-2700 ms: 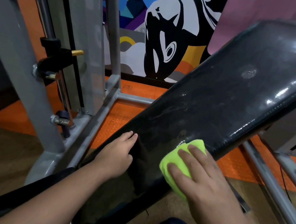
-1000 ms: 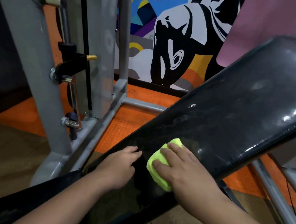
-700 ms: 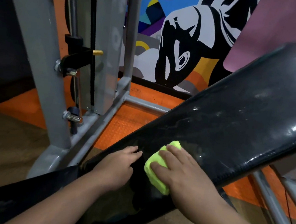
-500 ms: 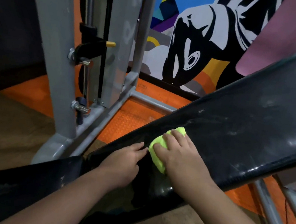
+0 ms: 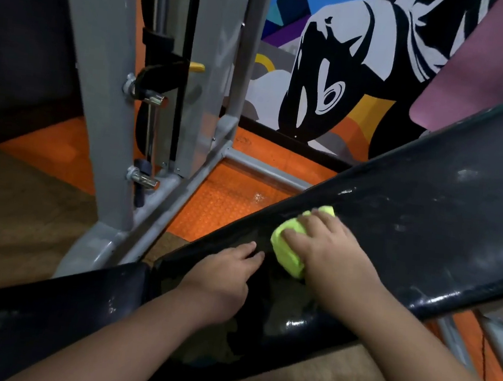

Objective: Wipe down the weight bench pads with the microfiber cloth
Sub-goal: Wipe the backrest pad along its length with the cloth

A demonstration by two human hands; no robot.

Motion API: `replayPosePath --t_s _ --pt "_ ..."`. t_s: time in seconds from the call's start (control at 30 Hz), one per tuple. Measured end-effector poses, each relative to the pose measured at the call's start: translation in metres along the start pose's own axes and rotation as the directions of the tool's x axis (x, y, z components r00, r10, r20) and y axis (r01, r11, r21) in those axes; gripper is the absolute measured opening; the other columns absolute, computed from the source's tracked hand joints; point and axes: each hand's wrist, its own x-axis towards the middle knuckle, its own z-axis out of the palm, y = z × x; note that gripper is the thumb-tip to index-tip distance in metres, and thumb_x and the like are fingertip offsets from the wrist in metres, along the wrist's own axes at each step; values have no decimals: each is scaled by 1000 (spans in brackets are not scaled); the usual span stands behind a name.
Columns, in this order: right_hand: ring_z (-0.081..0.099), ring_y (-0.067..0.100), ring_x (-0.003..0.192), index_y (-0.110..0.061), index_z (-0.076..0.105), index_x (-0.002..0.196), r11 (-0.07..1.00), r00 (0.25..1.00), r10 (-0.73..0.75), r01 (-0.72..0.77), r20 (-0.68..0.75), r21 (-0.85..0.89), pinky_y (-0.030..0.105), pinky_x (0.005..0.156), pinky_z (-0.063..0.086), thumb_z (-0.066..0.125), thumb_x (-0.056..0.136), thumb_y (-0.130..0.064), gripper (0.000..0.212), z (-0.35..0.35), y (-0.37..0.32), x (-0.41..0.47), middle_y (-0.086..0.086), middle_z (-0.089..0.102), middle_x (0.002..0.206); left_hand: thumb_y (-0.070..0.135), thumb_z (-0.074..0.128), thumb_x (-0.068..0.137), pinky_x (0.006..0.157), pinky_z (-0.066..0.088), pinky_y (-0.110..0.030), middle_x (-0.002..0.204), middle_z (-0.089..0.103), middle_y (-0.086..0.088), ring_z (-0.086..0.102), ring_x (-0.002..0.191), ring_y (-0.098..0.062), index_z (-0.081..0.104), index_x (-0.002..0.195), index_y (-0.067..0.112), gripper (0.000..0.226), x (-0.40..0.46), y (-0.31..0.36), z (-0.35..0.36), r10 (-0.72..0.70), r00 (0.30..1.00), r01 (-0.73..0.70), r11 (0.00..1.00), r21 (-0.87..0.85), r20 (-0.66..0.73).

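A glossy black inclined back pad (image 5: 425,225) rises from the lower middle toward the upper right. A second black seat pad (image 5: 48,309) lies flat at the lower left. My right hand (image 5: 330,253) presses a bunched lime-green microfiber cloth (image 5: 287,249) against the low end of the back pad, near its far edge. My left hand (image 5: 223,273) rests flat on the pad just left of the cloth, fingers together and holding nothing. Smears and specks show on the pad higher up.
A grey steel rack upright (image 5: 104,114) with pegs and a yellow-tipped catch stands at the left, its base rails (image 5: 182,190) running along the orange floor. A painted mural wall (image 5: 332,75) is behind. Bench legs (image 5: 456,345) show at the lower right.
My right hand has slid the cloth from the near edge of the pad across to its far edge. The left hand stays planted. The view has shifted rightward and closer.
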Motion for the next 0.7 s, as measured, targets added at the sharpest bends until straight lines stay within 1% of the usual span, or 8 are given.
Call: replayPosePath --t_s 0.1,0.17,0.2,0.3,0.37,0.5,0.6,0.7 --pt "46 43 128 -19 63 120 1000 995 -11 11 96 -5 56 105 41 79 68 -19 55 0 -13 14 19 59 129 11 38 89 119 24 -37 163 10 17 15 149 -13 22 153 38 72 4 -2 -2 4 1000 -4 1000 17 3" --pt "46 41 131 -22 62 122 997 990 -79 80 113 -6 53 107 39 80 67 -21 58 6 -9 1 16 58 132 10 37 88 119 25 -37 163 12 18 16 148 -12 24 153 37 72 3 -2 -2 7 1000 -7 1000 5 5" --pt "45 39 133 -24 61 125 997 990 -80 79 115 13 51 108 38 80 68 -20 60 4 -4 -5 15 57 135 10 37 88 119 23 -36 163 11 18 15 148 -11 24 153 37 72 1 -1 -2 9 1000 -9 1000 0 11" --pt "29 37 142 -26 48 139 999 999 -33 34 41 -25 50 116 27 69 80 -23 62 -3 8 16 13 42 149 9 37 90 121 18 -33 163 7 18 10 149 -10 20 154 36 72 -1 -1 -3 17 1000 -17 1000 4 23" --pt "22 36 144 -27 42 142 998 996 -33 37 87 -53 51 118 23 63 87 -27 59 -4 0 33 13 36 151 11 38 91 120 19 -33 163 7 18 11 149 -10 21 154 36 70 2 -2 -5 13 1000 -13 1000 20 29" --pt "27 35 142 -27 48 136 989 983 -147 146 107 17 50 116 28 62 87 -23 51 7 -3 19 12 41 148 13 39 87 119 23 -37 162 12 18 16 148 -13 25 152 39 72 1 -2 -5 26 999 -27 999 24 33" --pt "22 33 144 -30 42 139 996 990 -85 88 114 -18 46 118 24 58 90 -24 53 4 3 33 9 37 148 10 39 89 120 19 -34 163 7 18 10 149 -11 20 154 38 73 -1 -2 -4 16 999 -17 999 28 35" --pt "24 36 141 -28 44 137 996 991 -77 80 107 -26 50 115 25 59 89 -27 50 5 -10 51 12 39 144 11 40 90 120 21 -34 164 8 15 11 149 -12 22 154 36 71 2 -2 -7 24 999 -25 999 39 28"
